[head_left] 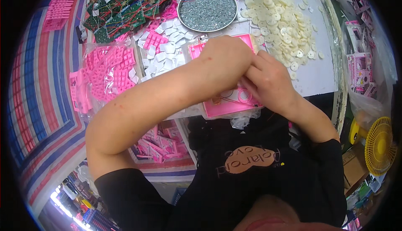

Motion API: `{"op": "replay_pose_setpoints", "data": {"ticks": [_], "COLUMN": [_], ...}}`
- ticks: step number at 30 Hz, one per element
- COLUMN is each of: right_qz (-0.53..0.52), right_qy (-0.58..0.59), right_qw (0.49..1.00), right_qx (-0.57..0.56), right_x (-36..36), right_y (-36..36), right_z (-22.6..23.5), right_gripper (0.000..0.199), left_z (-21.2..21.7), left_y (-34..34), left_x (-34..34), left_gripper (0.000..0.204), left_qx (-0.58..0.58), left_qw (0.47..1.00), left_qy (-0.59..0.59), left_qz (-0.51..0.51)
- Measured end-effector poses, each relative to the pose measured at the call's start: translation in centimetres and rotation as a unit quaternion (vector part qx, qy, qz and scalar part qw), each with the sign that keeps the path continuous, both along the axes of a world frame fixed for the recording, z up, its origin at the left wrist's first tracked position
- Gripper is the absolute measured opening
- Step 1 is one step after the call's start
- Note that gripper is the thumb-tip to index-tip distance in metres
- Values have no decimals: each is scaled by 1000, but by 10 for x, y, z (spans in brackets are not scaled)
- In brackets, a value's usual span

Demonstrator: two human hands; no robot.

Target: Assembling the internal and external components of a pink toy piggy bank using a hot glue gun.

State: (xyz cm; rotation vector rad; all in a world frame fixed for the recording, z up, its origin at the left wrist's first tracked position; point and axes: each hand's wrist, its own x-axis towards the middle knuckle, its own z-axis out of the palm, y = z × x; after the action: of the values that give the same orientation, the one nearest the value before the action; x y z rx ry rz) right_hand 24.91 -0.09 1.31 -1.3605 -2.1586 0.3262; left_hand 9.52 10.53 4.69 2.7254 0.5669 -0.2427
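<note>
In front of me lies an open pink plastic casing [222, 110], its inside facing up, with thin wires and a pink ring [244, 95] in the lower part. My left hand [230, 55] bends over the casing's upper half; its fingers are turned away and hidden behind the back of the hand. Close against it, my right hand [270, 78] is at the casing's right side, fingers curled and pressed together. What those fingers hold, if anything, is hidden. Under the casing shows crumpled clear plastic [240, 121].
Beyond the casing stands a round tin of small screws [208, 10]. Cream discs [278, 21] are heaped right of it. Wired green circuit boards [125, 11], white square pads [161, 57] and bagged pink keypads [109, 70] lie left. A yellow fan [379, 146] stands at right.
</note>
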Motion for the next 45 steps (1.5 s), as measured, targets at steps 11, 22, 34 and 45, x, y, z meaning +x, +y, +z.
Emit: {"op": "replay_pose_setpoints", "data": {"ticks": [11,22,34,45], "right_qz": [-29,79,117,51], "right_qy": [54,-65,-146,-87], "right_qw": [998,993,977,994], "right_qx": [9,61,100,41], "right_x": [3,13,8,-3], "right_y": [24,29,24,18], "right_z": [-11,-3,4,1], "right_gripper": [13,14,15,24], "left_z": [-19,-17,-29,-38], "left_y": [12,21,8,12], "left_x": [-22,-23,-34,-44], "left_gripper": [15,10,8,17], "left_qx": [-99,-100,79,-69], "left_qw": [967,977,990,925], "left_qy": [-105,-86,-117,-303], "left_qz": [209,168,-13,219]}}
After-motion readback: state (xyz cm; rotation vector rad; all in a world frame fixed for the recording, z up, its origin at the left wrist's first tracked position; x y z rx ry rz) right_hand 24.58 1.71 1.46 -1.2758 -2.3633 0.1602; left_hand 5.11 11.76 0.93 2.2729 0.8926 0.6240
